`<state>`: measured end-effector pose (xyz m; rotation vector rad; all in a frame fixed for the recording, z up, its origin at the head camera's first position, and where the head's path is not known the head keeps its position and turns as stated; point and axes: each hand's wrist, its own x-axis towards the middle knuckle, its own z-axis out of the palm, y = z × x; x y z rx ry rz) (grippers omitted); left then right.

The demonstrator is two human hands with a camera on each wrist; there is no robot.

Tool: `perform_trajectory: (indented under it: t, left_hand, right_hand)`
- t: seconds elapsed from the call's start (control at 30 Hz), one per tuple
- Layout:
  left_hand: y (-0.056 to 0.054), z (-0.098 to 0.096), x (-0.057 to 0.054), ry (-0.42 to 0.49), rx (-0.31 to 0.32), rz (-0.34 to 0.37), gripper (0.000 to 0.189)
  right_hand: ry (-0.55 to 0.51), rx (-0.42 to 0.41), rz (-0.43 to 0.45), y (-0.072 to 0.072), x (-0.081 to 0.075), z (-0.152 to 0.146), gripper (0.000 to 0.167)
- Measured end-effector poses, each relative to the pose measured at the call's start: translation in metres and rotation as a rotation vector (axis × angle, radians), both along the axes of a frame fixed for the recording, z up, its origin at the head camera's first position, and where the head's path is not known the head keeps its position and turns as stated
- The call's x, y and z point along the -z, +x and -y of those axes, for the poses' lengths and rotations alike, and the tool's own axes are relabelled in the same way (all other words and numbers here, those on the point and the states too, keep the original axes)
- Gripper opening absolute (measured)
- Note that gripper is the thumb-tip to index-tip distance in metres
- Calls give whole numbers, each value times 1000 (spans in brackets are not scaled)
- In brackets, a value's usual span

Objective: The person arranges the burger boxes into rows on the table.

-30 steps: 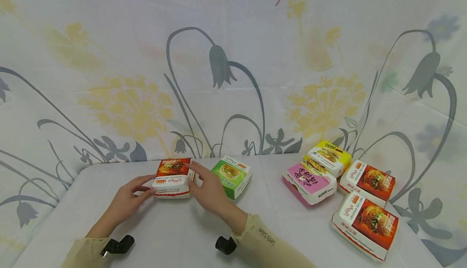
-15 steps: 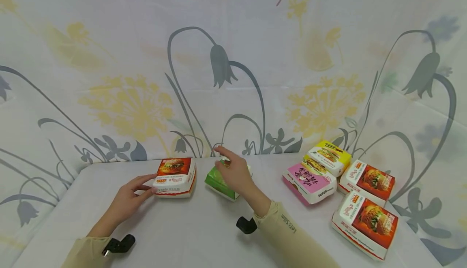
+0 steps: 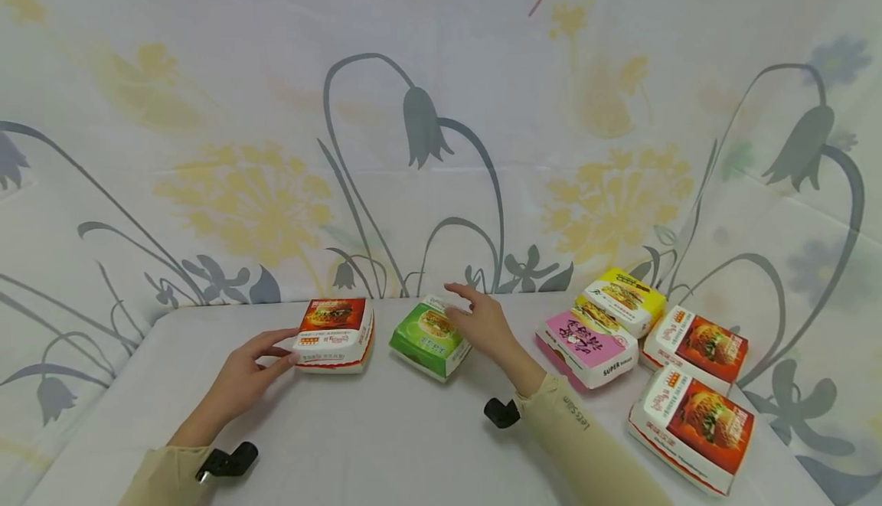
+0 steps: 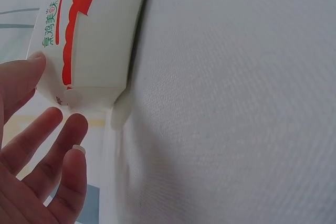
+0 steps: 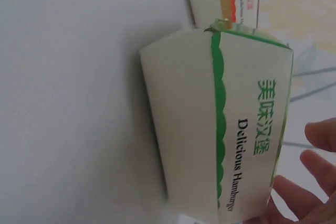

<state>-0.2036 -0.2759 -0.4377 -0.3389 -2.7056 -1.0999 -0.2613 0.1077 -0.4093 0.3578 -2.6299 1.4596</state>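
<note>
A red-and-white hamburger box (image 3: 335,335) lies on the left of the white table. My left hand (image 3: 241,380) is at its left side. In the left wrist view the thumb rests against the box's white side (image 4: 102,40), and the other fingers are spread loosely by its corner. To the right is a green-and-white hamburger box (image 3: 427,339), set at an angle. My right hand (image 3: 492,331) hovers at its right back corner, fingers extended and partly over the top. The right wrist view shows this green box's side (image 5: 189,114) close up, with the fingertips near its upper edge.
On the right stand a yellow box (image 3: 623,299), a pink box (image 3: 589,349) and two more red-and-white boxes, one (image 3: 699,345) behind the other (image 3: 696,429). A flower-patterned cloth (image 3: 441,123) hangs right behind the table (image 3: 386,445).
My right hand has left the red box and moved right, across to the green box's far side. The green box has shifted slightly left. My left hand stays at the red box.
</note>
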Motion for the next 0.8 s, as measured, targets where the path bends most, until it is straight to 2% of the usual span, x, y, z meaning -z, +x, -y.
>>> perform_trajectory:
  t: [0.13, 0.37, 0.67, 0.8]
  left_hand:
    - [1, 0, -1, -3, -4, 5, 46]
    - [7, 1, -11, -25, -41, -1, 46]
    - [11, -7, -21, 25, -70, 5, 44]
    - [13, -14, -27, 46, -59, -15, 43]
  right_hand:
    - [-44, -45, 78, -3, 10, -9, 46]
    - [-96, -95, 116, -4, 18, -18, 47]
    - [-32, -114, 186, -5, 21, -23, 38]
    - [-11, -123, 194, -3, 19, -24, 39]
